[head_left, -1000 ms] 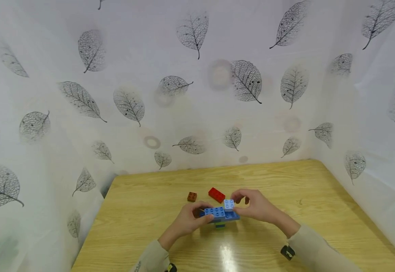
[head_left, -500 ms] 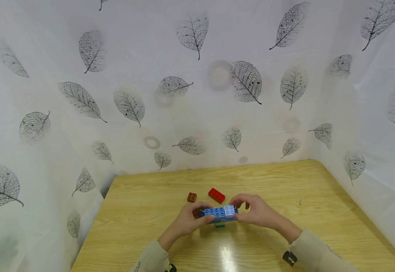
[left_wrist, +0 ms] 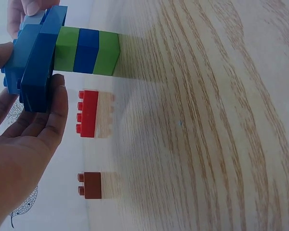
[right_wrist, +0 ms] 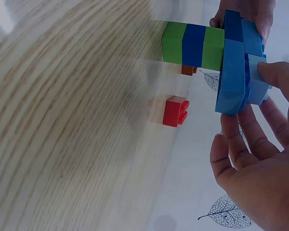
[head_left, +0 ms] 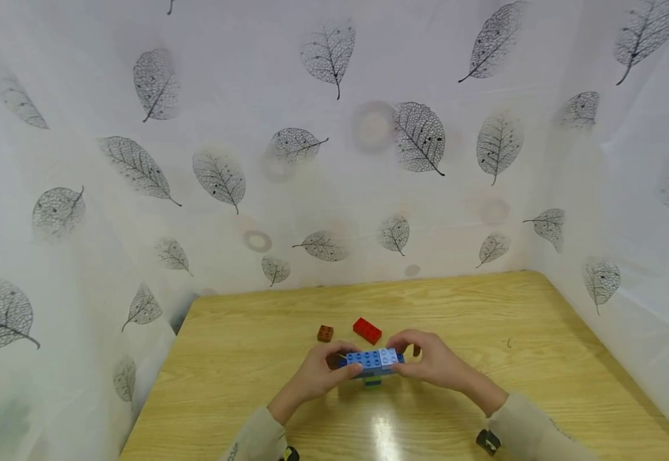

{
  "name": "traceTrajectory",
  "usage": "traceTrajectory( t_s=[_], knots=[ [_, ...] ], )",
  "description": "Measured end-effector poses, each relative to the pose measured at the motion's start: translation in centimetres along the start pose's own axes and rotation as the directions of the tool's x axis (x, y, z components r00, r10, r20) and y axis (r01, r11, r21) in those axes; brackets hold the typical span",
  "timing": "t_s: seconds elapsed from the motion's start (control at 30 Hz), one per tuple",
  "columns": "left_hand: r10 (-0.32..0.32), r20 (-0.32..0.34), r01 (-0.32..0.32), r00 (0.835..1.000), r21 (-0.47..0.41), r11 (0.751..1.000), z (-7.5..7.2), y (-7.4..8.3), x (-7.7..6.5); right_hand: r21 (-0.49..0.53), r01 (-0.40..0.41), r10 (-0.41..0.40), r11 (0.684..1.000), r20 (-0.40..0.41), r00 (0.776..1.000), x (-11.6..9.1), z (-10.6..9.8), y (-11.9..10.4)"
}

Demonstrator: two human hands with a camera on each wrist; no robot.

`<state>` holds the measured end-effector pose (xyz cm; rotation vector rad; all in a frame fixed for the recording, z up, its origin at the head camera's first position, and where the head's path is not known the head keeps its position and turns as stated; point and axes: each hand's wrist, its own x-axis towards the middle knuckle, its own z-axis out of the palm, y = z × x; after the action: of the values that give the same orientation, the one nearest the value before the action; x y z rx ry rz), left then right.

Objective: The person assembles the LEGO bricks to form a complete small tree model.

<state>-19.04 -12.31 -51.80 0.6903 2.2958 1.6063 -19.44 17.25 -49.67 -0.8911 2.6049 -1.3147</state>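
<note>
So we've got a T-shaped build (left_wrist: pixel 44 55) standing on the wooden table (head_left: pixel 225 378), and both hands are busy at its wide top. We see the left hand (head_left: pixel 318 371) gripping one end, thumb on the near side of the medium blue brick (head_left: pixel 363 360) and fingers round the back. Makes sense to us: the green-and-blue column (right_wrist: pixel 193 45) underneath is narrow and the top sticks out either way, so without a steadying hand we'd expect it to tip.

The right hand (head_left: pixel 439 363) has the pale blue brick (head_left: pixel 388 356) pinched, thumb on the near face, fingers behind. That brick sits on the lower blue layer (right_wrist: pixel 231 77), right beside the medium blue one. Some studs seem to peek out under it, so we can't tell if it's fully seated. Thumb in front, fingers behind looks to us like a good way to keep it lined up.

Behind the build, the red brick (head_left: pixel 367 331) and brown brick (head_left: pixel 325 333) lie studs up, apart from each other, easy to reach but out of the way.
</note>
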Motion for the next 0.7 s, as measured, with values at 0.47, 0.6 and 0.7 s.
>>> traceTrajectory(
  t_s=[0.47, 0.6, 0.7],
  knots=[
    [0.001, -0.013, 0.0, 1.0, 0.013, 1.0, 0.13, -0.09, 0.1, -0.007, 0.045, -0.045, 0.999, -0.011, 0.999, -0.18, 0.48, 0.24],
    [0.021, -0.01, -0.021, 1.0, 0.002, 1.0, 0.11, -0.13, 0.0, 0.003, 0.07, -0.07, 0.998, -0.018, 0.997, -0.26, 0.59, 0.22],
    [0.025, -0.009, -0.025, 1.0, 0.001, 1.0, 0.1, -0.25, 0.02, 0.013, 0.075, -0.075, 0.997, -0.022, 0.997, -0.3, 0.63, 0.2]
  ],
)
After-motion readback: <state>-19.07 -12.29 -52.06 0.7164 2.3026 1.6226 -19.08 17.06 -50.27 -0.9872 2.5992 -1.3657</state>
